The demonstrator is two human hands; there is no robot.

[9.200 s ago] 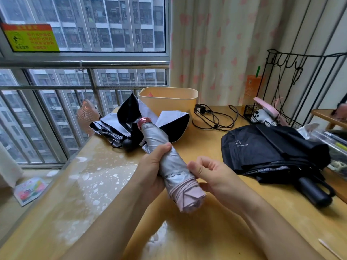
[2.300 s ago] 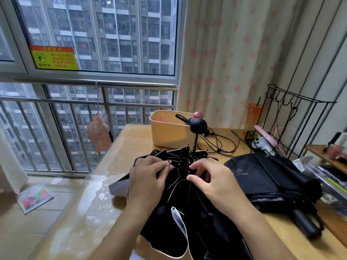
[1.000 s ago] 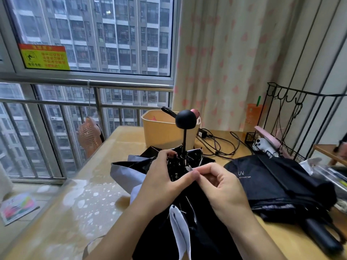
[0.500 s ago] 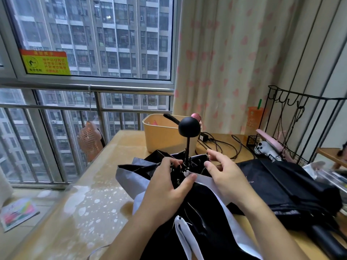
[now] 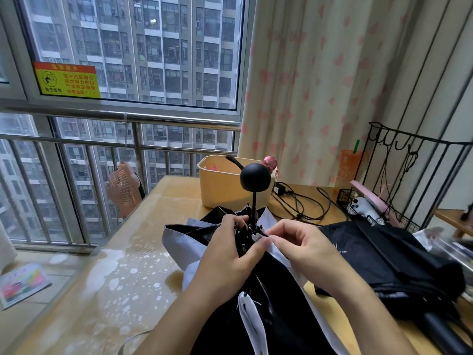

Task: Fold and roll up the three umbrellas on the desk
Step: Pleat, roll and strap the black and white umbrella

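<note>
A black-lined umbrella with a pale grey outside (image 5: 179, 234) stands handle-up in front of me, its round black knob (image 5: 255, 177) on a thin shaft. My left hand (image 5: 227, 254) grips the bunched ribs and cloth just below the shaft. My right hand (image 5: 304, 247) pinches a grey fold of the canopy beside it. A second black umbrella (image 5: 384, 254) lies loosely collapsed on the desk to the right. The pink knob of the rolled silver umbrella (image 5: 270, 162) sticks out of the beige bin (image 5: 220, 185).
The wooden desk (image 5: 143, 265) runs along a window with a metal railing. Black cables (image 5: 299, 201) lie behind the umbrella. A wire rack (image 5: 399, 175) with small items and an orange cup (image 5: 346, 166) stand at the back right. A small fan (image 5: 121, 185) hangs off the desk's left edge.
My right hand moved back from the ribs and now pinches a grey fold close to my left thumb. The left hand keeps its grip.
</note>
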